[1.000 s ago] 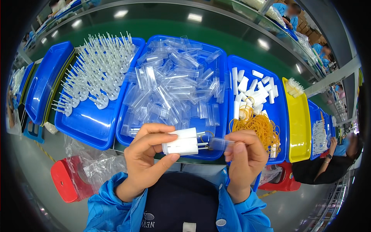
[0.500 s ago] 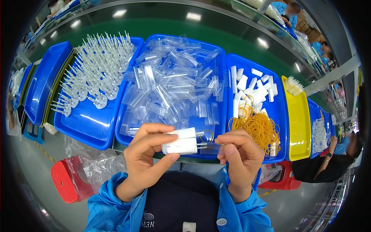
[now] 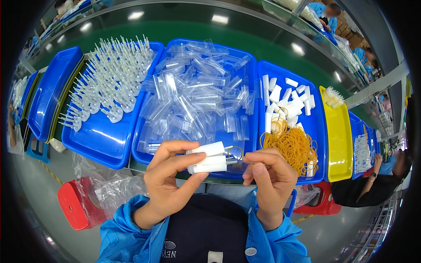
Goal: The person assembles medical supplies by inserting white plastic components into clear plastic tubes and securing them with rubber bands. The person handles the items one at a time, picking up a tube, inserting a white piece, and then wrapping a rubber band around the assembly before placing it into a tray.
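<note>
My left hand (image 3: 170, 175) is closed around a small bundle of white cylinders (image 3: 211, 163), thumb below and fingers above. Thin stems stick out of their right ends. A yellow rubber band (image 3: 238, 152) loops by the upper stem. My right hand (image 3: 274, 177), thumb and fingers pinched, grips a clear plastic sleeve (image 3: 239, 166) at the right end of the lower stems. How far the stems reach into the sleeve is hard to make out. Behind both hands lies a blue tray (image 3: 251, 144) of loose clear sleeves (image 3: 188, 98).
At left, a blue tray (image 3: 94, 140) holds many upright white stemmed pieces (image 3: 109, 79). To the right, another blue tray (image 3: 322, 144) has white cylinders (image 3: 298, 101) and yellow rubber bands (image 3: 289, 149). Beyond are a yellow tray (image 3: 340, 144), red stools (image 3: 79, 204) and a co-worker's arm (image 3: 370, 186).
My left hand and the white bundle have shifted slightly right. The gap to my right hand is narrower, and less of the clear sleeve shows between them.
</note>
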